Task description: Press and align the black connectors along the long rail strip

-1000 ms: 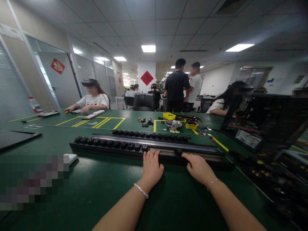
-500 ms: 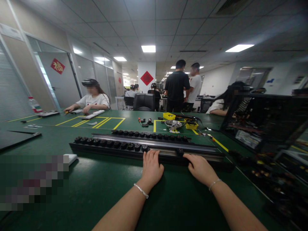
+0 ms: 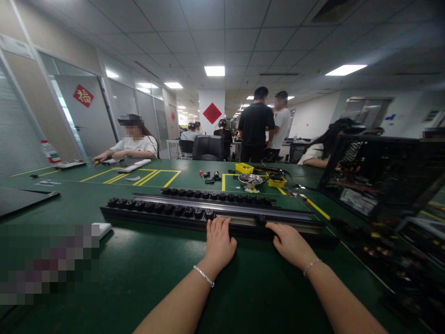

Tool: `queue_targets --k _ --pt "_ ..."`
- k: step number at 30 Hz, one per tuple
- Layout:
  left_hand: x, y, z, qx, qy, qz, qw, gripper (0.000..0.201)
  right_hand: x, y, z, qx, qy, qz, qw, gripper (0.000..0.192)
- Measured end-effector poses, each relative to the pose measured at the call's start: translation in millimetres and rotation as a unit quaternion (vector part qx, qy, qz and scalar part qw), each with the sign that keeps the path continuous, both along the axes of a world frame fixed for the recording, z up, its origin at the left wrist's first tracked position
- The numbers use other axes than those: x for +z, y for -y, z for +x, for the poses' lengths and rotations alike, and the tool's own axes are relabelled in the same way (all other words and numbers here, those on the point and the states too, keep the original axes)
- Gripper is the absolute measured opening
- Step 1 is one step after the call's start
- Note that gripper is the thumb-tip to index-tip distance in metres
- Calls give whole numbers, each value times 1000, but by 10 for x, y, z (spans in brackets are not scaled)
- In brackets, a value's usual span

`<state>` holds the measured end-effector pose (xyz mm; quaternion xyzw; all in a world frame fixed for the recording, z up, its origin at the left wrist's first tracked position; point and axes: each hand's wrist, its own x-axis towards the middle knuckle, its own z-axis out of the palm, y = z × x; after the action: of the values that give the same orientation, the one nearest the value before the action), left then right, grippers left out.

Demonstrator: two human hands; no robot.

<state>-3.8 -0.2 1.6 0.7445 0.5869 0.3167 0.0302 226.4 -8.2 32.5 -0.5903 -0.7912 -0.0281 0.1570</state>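
Observation:
A long black rail (image 3: pixel 139 213) lies across the green table, with a row of round black sockets (image 3: pixel 179 210) seated along its left part. My left hand (image 3: pixel 219 241) rests on the rail's near edge, just right of the last socket in that row, its fingers stretched out flat. Further right, one separate black socket (image 3: pixel 260 220) sits in the rail's channel. The index finger of my right hand (image 3: pixel 292 245) reaches out to this socket's right side and seems to touch it. That hand's thumb is apart, and its other fingers are partly hidden.
Behind the rail lie a silvery strip (image 3: pixel 222 206) and a second row of black sockets (image 3: pixel 215 195). A metal bowl (image 3: pixel 250 179) and yellow tray (image 3: pixel 244 168) stand beyond. An open computer case (image 3: pixel 368 176) is at right, among dark parts. A person (image 3: pixel 135 144) works across the table.
My right hand has shifted very slightly to the right. The socket near it has moved a little to the right too. My left hand stays put.

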Motion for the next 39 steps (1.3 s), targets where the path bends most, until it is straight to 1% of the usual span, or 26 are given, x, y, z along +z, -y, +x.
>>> queue_targets --k 9,19,25,39 --pt "11 5 6 6 -5 -9 1000 57 -25 -22 17 6 3 7 1000 47" --pt "-16 1 -5 -2 4 3 1000 57 -2 -2 17 0 14 7 1000 46" --pt "-10 0 -8 -4 4 1 1000 56 7 -7 31 0 9 -7 1000 46" --pt "-12 -6 -2 0 1 9 1000 56 -46 -27 73 12 -1 5 1000 46"
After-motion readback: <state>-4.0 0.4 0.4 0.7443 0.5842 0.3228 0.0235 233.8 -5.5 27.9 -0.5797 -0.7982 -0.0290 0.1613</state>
